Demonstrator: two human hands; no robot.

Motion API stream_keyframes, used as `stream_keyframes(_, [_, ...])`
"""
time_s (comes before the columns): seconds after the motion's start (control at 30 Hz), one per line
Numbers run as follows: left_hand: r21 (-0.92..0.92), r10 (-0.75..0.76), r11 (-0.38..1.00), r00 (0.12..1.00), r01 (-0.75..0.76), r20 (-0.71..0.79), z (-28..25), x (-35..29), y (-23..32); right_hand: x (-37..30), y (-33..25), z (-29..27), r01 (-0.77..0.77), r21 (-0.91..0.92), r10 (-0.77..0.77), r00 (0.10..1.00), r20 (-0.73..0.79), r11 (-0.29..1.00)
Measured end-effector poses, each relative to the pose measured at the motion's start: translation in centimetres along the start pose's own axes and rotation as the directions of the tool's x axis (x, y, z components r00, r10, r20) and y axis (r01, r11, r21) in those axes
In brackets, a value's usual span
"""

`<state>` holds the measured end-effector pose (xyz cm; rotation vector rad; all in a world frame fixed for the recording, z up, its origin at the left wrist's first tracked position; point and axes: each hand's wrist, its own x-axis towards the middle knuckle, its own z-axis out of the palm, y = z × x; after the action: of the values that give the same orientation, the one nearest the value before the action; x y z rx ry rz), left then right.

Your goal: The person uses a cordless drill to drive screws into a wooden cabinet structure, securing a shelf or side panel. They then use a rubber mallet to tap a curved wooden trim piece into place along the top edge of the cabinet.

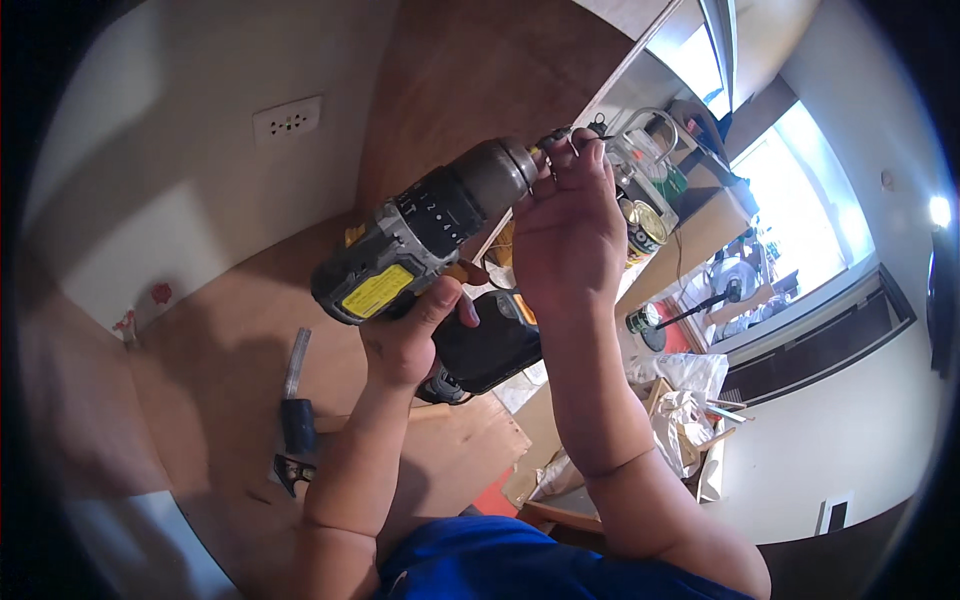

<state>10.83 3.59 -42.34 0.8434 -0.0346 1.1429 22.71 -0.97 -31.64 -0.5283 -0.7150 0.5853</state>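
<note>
A cordless drill [468,208] with a grey and black body, a yellow label and a black battery [488,345] is held up in front of me, its chuck pointing to the upper right. My left hand [405,335] wraps round its handle from the near side. At the front of the chuck is my right hand [572,235], palm toward me and fingers bent together at the tip. A thin dark piece pokes out by those fingertips; it is too small to name.
On the wooden surface below lie a black-headed mallet [298,425], a pale strip [297,362] and a black-handled tool [292,474]. A wall socket [288,122] is at upper left. Cans [645,228] and clutter fill a shelf to the right, near a plastic bag [690,375].
</note>
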Motion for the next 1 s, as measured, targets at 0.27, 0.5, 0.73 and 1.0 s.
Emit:
stream_keyframes(0.27, [-0.06, -0.03, 0.998, 0.999, 0.032, 0.044, -0.9, 1.3, 0.0, 2.0, 1.2, -0.4, -0.008, -0.043, 0.013, 0.994, 0.106, 0.999])
stream_keyframes(0.5, [-0.016, -0.014, 1.0, 0.998, 0.015, 0.058, -1.3, 3.0, -1.2, 3.6, 1.1, -0.1, 0.042, -0.142, -0.032, 0.997, 0.075, 0.989])
stream_keyframes(0.73, [-0.036, 0.101, 0.995, 0.989, -0.097, 0.107, 0.9, 5.4, -2.0, 6.8, -0.7, 0.1, 0.288, -0.552, -0.263, 0.956, 0.126, 0.782])
stream_keyframes(1.0, [0.033, -0.011, 0.999, 0.994, 0.007, 0.107, 2.7, 6.4, -4.4, 9.2, -2.8, 1.1, 0.288, -0.595, -0.262, 0.956, 0.132, 0.75])
